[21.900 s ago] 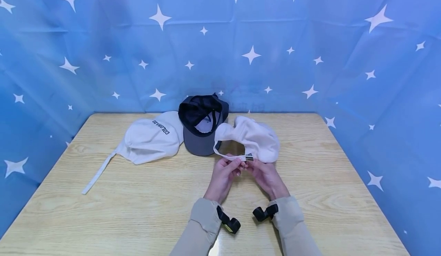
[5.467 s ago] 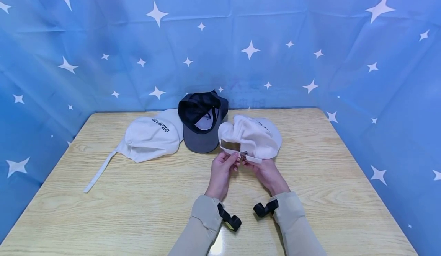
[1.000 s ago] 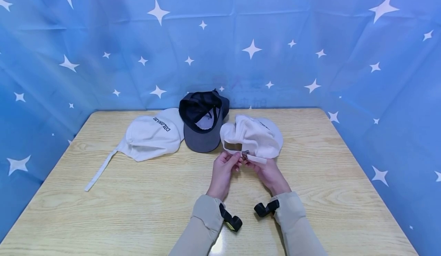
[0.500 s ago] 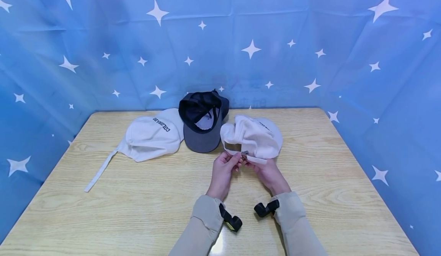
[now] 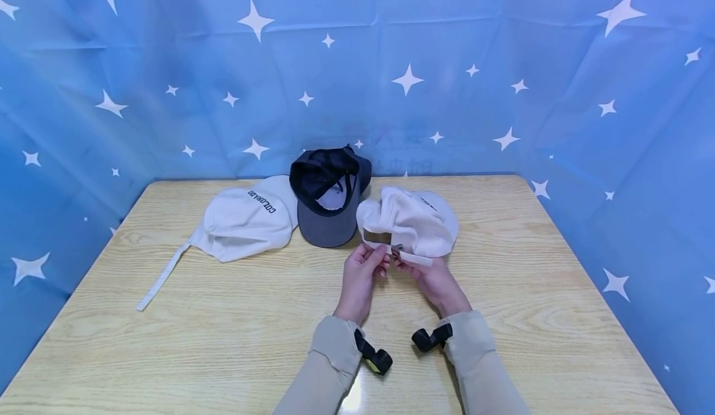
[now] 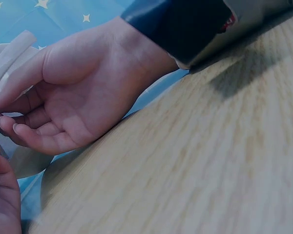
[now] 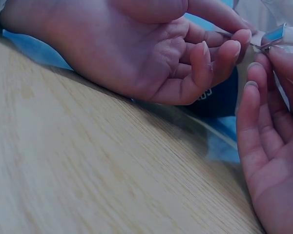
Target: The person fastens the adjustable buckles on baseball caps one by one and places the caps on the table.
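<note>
A white baseball cap (image 5: 416, 223) lies with its back opening towards me and its brim to the far right. Its strap runs through a metal buckle (image 5: 397, 250), and the strap's free end (image 5: 418, 259) sticks out to the right. My left hand (image 5: 359, 278) pinches the strap left of the buckle between thumb and fingers. Just right of it, my right hand (image 5: 438, 283) pinches at the buckle, under the free end. In the right wrist view the buckle (image 7: 273, 36) shows by the right thumb; the other hand's fingertips are close by.
A dark cap (image 5: 326, 226) lies upside down at the back, left of the held cap. Beside it, another white cap (image 5: 246, 223) marked COLORADO has its long strap (image 5: 162, 281) stretched out to the left. A blue starred cloth (image 5: 357, 61) stands behind the wooden table (image 5: 223, 353).
Since the oldest frame, the cap's back opening has become smaller and the strap's free end extends right past the buckle. Over the last second the left thumb has shifted slightly left.
</note>
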Demonstrator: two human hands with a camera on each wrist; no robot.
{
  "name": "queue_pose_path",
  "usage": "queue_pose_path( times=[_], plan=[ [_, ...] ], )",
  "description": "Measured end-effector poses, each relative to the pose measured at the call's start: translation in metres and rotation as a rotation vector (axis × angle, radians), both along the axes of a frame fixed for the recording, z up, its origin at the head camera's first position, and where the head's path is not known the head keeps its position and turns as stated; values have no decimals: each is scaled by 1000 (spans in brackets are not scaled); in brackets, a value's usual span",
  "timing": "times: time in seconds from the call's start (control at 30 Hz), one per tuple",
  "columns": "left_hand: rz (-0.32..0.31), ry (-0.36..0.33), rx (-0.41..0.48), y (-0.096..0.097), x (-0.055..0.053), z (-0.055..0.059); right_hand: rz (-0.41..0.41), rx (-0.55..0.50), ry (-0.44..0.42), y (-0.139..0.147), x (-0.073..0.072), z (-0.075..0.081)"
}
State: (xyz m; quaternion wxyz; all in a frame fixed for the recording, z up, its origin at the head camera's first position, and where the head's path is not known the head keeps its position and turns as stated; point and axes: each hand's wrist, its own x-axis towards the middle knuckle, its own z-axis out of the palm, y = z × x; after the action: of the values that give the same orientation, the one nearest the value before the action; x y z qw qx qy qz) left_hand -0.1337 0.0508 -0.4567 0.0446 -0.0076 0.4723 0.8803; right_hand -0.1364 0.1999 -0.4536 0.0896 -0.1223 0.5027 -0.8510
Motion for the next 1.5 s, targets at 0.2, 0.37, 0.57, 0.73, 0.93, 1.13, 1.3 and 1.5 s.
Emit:
queue_pose_path(
  times=[0.2, 0.37, 0.57, 0.73, 0.93, 1.13, 1.3, 1.5],
  plan=[
    [-11, -7, -12, -1, 0, 0, -12, 8, -4, 0, 0, -1],
    [-15, -3, -51, 0, 1, -1, -21, 1, -1, 0, 0, -1],
    [-11, -1, -40, 1, 0, -1, -29, 12, -6, -1, 0, 0],
    [-8, 3, -24, 0, 0, 0, -27, 30, -3, -1, 0, 1],
    [-15, 12, -60, 1, 1, -1, -27, 19, -12, 0, 1, 0],
    [-8, 5, -54, 2, 0, 0, -17, 15, -12, 1, 1, 1],
    [-2, 8, -43, 1, 1, 1, -14, 25, -5, 0, 1, 2],
    [-9, 25, -84, 2, 2, -1, -28, 21, -18, 0, 1, 0]
  ],
)
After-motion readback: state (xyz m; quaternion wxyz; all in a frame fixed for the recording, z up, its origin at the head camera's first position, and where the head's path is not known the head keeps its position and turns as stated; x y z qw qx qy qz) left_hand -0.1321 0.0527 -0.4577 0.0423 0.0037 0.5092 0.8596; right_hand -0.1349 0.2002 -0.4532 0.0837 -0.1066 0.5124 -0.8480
